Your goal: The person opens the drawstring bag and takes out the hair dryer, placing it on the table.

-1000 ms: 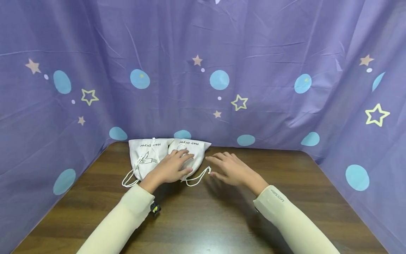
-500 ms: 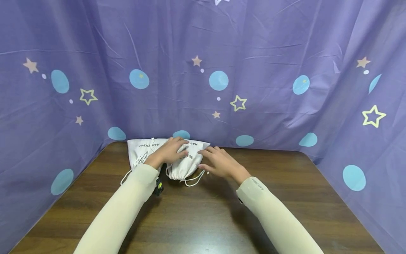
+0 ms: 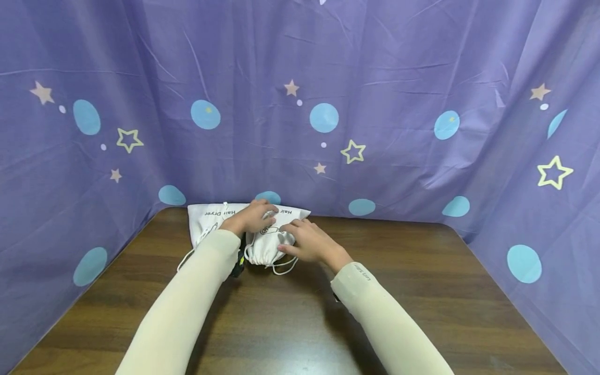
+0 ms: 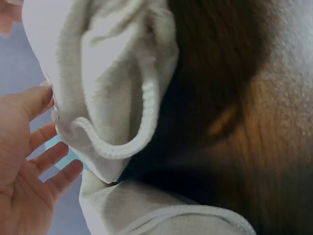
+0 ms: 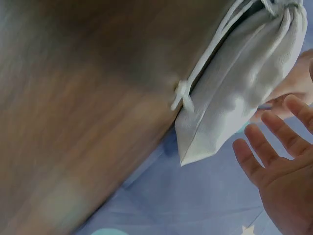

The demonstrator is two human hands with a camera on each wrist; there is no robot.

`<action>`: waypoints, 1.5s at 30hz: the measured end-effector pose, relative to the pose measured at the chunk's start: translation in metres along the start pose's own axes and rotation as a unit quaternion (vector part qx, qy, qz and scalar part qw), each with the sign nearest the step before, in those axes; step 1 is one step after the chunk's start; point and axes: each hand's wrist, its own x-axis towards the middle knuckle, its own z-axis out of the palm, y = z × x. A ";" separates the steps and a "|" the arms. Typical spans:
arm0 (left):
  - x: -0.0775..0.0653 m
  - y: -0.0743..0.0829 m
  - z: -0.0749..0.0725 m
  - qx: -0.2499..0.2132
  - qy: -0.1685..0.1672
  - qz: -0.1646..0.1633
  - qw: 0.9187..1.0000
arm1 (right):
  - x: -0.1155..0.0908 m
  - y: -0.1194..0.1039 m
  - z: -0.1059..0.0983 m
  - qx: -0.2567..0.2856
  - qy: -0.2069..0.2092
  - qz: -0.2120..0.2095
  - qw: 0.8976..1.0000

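Two white drawstring bags printed "Hair Dryer" lie side by side at the table's back edge. Over the upper left of the right-hand bag (image 3: 263, 252) is my left hand (image 3: 253, 217), fingers loosely bent; its thumb is at the cloth in the left wrist view, though firm contact is unclear. My right hand (image 3: 309, 244) hovers at that bag's right side, and the right wrist view shows its fingers (image 5: 271, 129) spread, gripping nothing. My left forearm partly covers the left-hand bag (image 3: 199, 221). The cord (image 5: 200, 63) hangs from the gathered mouth.
The brown wooden table (image 3: 290, 323) extends toward me and to the right. A purple curtain (image 3: 394, 172) with stars and blue spots rises right behind the bags and along both sides.
Both hands have moved in over the right-hand bag: the left slightly farther back, the right leftward to the bag's right side. The bags stay in about the same place.
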 end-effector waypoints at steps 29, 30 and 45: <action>0.005 -0.004 0.016 -0.017 0.038 -0.037 0.998 | 0.022 -0.027 0.026 0.029 -0.069 0.064 0.995; 0.006 -0.004 0.016 -0.018 0.040 -0.035 0.998 | 0.022 -0.027 0.026 0.030 -0.067 0.064 0.995; 0.007 -0.001 0.017 -0.026 0.034 -0.055 0.998 | 0.020 -0.028 0.032 0.015 -0.060 0.057 0.996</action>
